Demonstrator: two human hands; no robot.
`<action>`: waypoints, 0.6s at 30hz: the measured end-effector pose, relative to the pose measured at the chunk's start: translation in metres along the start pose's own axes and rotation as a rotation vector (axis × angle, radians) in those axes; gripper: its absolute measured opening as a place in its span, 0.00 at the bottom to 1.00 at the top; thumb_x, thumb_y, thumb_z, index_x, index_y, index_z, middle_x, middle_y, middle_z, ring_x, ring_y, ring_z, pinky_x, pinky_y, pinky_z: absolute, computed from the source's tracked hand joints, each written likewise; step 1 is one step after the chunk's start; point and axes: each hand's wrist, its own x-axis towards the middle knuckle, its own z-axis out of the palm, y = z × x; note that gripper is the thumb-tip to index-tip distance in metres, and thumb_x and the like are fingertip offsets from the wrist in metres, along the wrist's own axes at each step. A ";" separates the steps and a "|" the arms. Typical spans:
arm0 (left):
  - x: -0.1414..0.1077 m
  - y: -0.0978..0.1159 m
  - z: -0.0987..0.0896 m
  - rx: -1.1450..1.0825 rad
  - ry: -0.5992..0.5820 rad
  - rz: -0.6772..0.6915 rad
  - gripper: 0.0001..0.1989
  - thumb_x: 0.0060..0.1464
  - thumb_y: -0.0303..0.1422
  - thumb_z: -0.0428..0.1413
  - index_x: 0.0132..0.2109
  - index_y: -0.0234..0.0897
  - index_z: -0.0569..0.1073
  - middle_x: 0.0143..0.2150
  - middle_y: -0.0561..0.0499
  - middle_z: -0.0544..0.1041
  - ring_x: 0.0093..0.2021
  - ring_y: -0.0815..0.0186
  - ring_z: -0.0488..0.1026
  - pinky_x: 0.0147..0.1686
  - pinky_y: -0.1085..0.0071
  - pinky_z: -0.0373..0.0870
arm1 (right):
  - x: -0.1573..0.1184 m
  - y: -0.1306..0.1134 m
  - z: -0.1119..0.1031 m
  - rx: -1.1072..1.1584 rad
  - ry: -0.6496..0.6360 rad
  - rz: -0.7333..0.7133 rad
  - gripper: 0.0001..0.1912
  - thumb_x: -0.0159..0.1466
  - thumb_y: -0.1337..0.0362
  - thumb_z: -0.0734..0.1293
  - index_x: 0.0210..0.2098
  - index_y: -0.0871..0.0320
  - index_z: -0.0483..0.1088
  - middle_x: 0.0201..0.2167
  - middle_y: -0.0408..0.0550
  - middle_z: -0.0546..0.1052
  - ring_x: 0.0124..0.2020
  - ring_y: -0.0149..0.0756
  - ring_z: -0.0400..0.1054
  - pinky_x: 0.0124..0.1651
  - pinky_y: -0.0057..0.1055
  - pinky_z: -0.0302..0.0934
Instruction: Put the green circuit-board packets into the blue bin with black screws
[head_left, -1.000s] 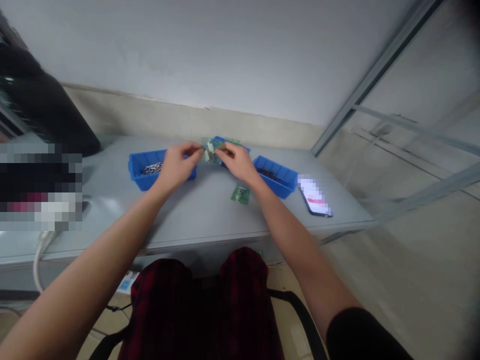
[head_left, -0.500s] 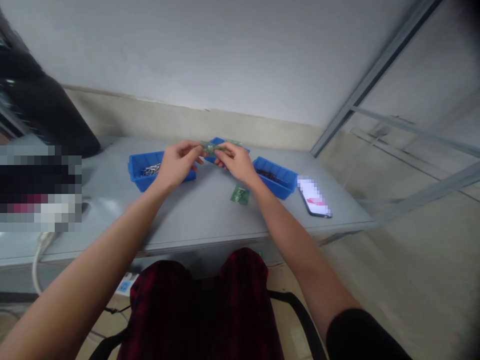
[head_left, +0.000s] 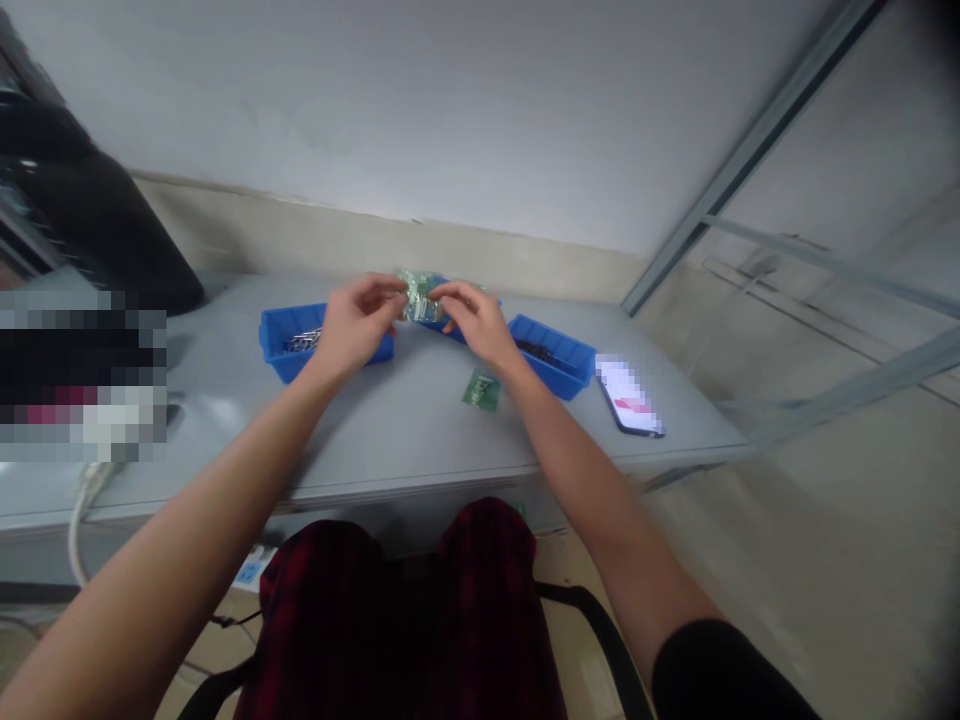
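Between my hands is a small green-printed clear packet (head_left: pixel 420 292), held up over the middle blue bin (head_left: pixel 457 325). My left hand (head_left: pixel 365 318) pinches the packet's left edge, fingers closed. My right hand (head_left: pixel 474 318) has its thumb and fingertips closed on the right edge. Small parts seem to show inside the packet, too blurred to name. Another green packet (head_left: pixel 481 390) lies flat on the table below my right wrist. The left blue bin (head_left: pixel 276 335), behind my left hand, contains silvery metal pieces (head_left: pixel 304 341).
On the right, another blue bin (head_left: pixel 574 362) holds dark small pieces (head_left: pixel 538 351). A phone (head_left: pixel 628 395) with a lit screen lies beside it. A black bottle-like object (head_left: pixel 135 230) stands at the left near a white cable (head_left: pixel 77 520). Metal frame bars (head_left: pixel 690 240) rise at the right.
The packet between my hands has turned to show more of its broad face and sits slightly higher. Both hands stay in nearly the same place.
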 end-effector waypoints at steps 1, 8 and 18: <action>0.000 -0.001 0.000 0.005 0.001 0.011 0.14 0.49 0.39 0.62 0.40 0.36 0.76 0.33 0.49 0.78 0.28 0.67 0.73 0.24 0.74 0.70 | 0.000 0.000 0.001 -0.008 0.010 0.001 0.14 0.65 0.55 0.62 0.41 0.56 0.72 0.38 0.46 0.77 0.37 0.33 0.71 0.35 0.29 0.69; 0.003 -0.010 -0.003 0.131 -0.046 0.020 0.08 0.51 0.37 0.59 0.34 0.37 0.76 0.29 0.51 0.77 0.26 0.69 0.71 0.27 0.73 0.71 | 0.001 0.003 0.002 -0.080 0.026 -0.009 0.08 0.61 0.58 0.67 0.36 0.56 0.72 0.34 0.44 0.77 0.37 0.33 0.70 0.43 0.31 0.67; 0.001 -0.004 0.000 0.029 0.007 -0.033 0.21 0.50 0.36 0.63 0.50 0.42 0.69 0.30 0.52 0.76 0.27 0.67 0.74 0.26 0.74 0.70 | 0.001 0.002 0.002 -0.087 0.039 -0.044 0.07 0.61 0.60 0.67 0.35 0.56 0.73 0.33 0.44 0.77 0.35 0.32 0.70 0.44 0.31 0.65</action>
